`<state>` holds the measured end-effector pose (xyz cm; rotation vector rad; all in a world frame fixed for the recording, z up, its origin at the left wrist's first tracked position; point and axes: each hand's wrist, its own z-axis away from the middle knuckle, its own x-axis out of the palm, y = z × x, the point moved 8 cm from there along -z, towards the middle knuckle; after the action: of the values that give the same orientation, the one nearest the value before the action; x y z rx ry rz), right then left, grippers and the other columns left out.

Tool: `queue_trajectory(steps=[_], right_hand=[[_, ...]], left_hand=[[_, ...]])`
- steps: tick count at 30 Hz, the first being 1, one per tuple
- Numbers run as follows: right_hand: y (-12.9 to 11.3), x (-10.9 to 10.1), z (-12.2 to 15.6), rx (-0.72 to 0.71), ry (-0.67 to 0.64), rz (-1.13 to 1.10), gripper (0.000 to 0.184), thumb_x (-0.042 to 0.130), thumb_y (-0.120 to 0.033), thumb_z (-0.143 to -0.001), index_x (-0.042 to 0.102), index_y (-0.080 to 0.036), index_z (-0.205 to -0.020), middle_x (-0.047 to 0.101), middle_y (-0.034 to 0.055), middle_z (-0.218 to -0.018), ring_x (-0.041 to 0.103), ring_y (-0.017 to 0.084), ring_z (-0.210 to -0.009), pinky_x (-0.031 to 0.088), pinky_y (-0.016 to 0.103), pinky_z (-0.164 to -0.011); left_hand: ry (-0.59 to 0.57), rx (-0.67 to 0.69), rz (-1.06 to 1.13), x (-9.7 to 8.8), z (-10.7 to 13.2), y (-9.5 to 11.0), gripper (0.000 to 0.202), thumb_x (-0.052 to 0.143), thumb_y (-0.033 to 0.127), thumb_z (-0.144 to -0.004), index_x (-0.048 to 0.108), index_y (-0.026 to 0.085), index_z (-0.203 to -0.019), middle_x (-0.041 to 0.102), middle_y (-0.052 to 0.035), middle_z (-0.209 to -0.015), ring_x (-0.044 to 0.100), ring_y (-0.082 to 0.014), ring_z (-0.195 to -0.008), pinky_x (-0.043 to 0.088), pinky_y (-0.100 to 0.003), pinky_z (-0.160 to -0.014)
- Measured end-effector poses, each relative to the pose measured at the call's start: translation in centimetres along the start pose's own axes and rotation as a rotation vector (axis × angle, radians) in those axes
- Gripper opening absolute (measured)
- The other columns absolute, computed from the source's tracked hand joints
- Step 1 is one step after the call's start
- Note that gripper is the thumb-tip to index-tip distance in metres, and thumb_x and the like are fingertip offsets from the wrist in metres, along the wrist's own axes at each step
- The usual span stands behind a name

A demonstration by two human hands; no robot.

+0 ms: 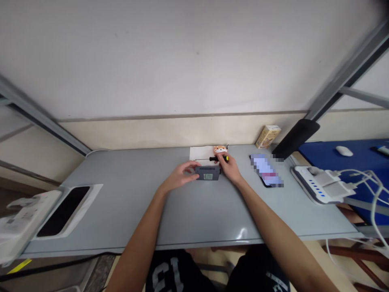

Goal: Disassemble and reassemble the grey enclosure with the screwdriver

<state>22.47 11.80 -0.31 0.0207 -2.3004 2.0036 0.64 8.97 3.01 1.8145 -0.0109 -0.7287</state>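
Observation:
A small dark grey box (208, 173) with a row of vent slots and a pale label stands on the grey desk (203, 215). My left hand (182, 174) grips its left end between thumb and fingers. In my right hand (229, 167) is a screwdriver (219, 159) with a black and yellow handle, its thin shaft lying level and pointing left behind the box. The right hand is close to the box's right end; whether it touches is unclear. Behind the box lie a white sheet of paper (198, 153) and an orange and white animal-faced item (220, 149), partly covered by my right hand.
To the right are a phone (266, 170) with a lit screen, a small carton (268, 136), a black cylinder (294, 138) and a power strip (316, 186) with plugs and white cables. On the left, a dark-screened device (65, 211) lies beside another white power strip (33, 219). A wall backs the desk.

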Motion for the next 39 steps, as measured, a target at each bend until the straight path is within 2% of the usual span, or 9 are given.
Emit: queue_trajectory(steps=[2, 4, 10, 20, 24, 27, 29, 33, 39], right_hand=[[0.2, -0.7, -0.3, 0.003, 0.058, -0.027, 0.045, 0.068, -0.067, -0.081, 0.071, -0.023, -0.089, 0.068, 0.0003, -0.069, 0.044, 0.011, -0.05, 0.033, 0.026, -0.048], [0.5, -1.5, -0.6, 0.016, 0.122, -0.064, 0.048, 0.063, -0.069, -0.085, 0.071, -0.022, -0.09, 0.067, 0.0002, -0.068, 0.044, 0.011, -0.05, 0.032, 0.026, -0.047], [1.6, -3.4, -1.1, 0.098, 0.25, -0.249, 0.048, 0.062, -0.069, -0.085, 0.071, -0.021, -0.089, 0.065, -0.0012, -0.063, 0.04, 0.01, -0.045, 0.028, 0.028, -0.043], [1.0, -4.4, -1.0, 0.075, 0.303, -0.221, 0.053, 0.061, -0.072, -0.083, 0.071, -0.02, -0.086, 0.064, -0.0006, -0.061, 0.042, 0.01, -0.046, 0.027, 0.027, -0.042], [0.9, -5.0, -1.0, 0.067, 0.328, -0.245, 0.052, 0.063, -0.071, -0.083, 0.07, -0.02, -0.085, 0.063, -0.0011, -0.061, 0.042, 0.009, -0.046, 0.027, 0.026, -0.043], [0.9, -5.2, -1.0, 0.062, 0.33, -0.251, 0.051, 0.063, -0.07, -0.084, 0.071, -0.019, -0.085, 0.062, -0.0014, -0.06, 0.041, 0.009, -0.047, 0.028, 0.025, -0.044], [1.0, -5.3, -0.9, 0.07, 0.332, -0.256, 0.05, 0.063, -0.069, -0.084, 0.071, -0.02, -0.085, 0.061, -0.0014, -0.06, 0.041, 0.009, -0.047, 0.028, 0.025, -0.044], [1.1, -5.5, -0.8, 0.083, 0.344, -0.253, 0.05, 0.064, -0.07, -0.083, 0.071, -0.02, -0.086, 0.062, -0.0015, -0.059, 0.042, 0.009, -0.047, 0.029, 0.025, -0.044], [1.0, -6.4, -0.8, 0.088, 0.415, -0.293, 0.053, 0.066, -0.073, -0.079, 0.069, -0.02, -0.081, 0.058, -0.0015, -0.053, 0.046, 0.011, -0.046, 0.028, 0.026, -0.044]], left_hand=[[-0.058, -0.019, -0.009, 0.7, 0.2, 0.0, 0.038, 0.073, 0.038, -0.086, 0.068, 0.025, -0.122, 0.07, -0.0074, -0.124, 0.07, -0.0211, -0.102, 0.057, -0.036, -0.091], [-0.018, -0.026, 0.007, 0.8, 0.1, -0.2, 0.035, 0.073, 0.038, -0.086, 0.068, 0.024, -0.118, 0.071, -0.0071, -0.119, 0.069, -0.0199, -0.098, 0.057, -0.035, -0.09], [0.069, -0.116, 0.121, 1.8, -0.3, -2.2, 0.033, 0.065, 0.048, -0.092, 0.063, 0.022, -0.111, 0.066, -0.0003, -0.082, 0.064, -0.0167, -0.077, 0.052, -0.029, -0.071], [0.149, -0.031, -0.258, 1.6, -0.4, -2.4, 0.029, 0.066, 0.047, -0.092, 0.076, 0.022, -0.104, 0.073, -0.0066, -0.096, 0.065, -0.0206, -0.081, 0.053, -0.035, -0.076], [0.08, -0.008, -0.262, 2.1, -0.1, -1.8, 0.035, 0.065, 0.047, -0.094, 0.072, 0.023, -0.118, 0.072, -0.0088, -0.11, 0.066, -0.0218, -0.091, 0.054, -0.038, -0.086], [-0.037, 0.056, -0.307, 2.7, 0.4, -0.4, 0.067, 0.081, 0.048, -0.08, 0.059, 0.03, -0.141, 0.062, -0.0106, -0.132, 0.063, -0.0266, -0.116, 0.051, -0.041, -0.1], [-0.097, 0.081, -0.351, 3.0, 0.7, 0.3, 0.081, 0.09, 0.042, -0.071, 0.056, 0.034, -0.144, 0.057, -0.0101, -0.134, 0.059, -0.0286, -0.124, 0.049, -0.042, -0.106], [-0.13, 0.081, -0.353, 3.1, 0.6, 1.0, 0.068, 0.087, 0.032, -0.073, 0.061, 0.032, -0.136, 0.057, -0.0089, -0.128, 0.057, -0.0281, -0.123, 0.047, -0.043, -0.108], [-0.115, 0.015, -0.316, 2.8, 0.3, 1.2, 0.046, 0.077, 0.05, -0.084, 0.069, 0.03, -0.124, 0.065, -0.0055, -0.121, 0.055, -0.0276, -0.121, 0.03, -0.05, -0.12]])
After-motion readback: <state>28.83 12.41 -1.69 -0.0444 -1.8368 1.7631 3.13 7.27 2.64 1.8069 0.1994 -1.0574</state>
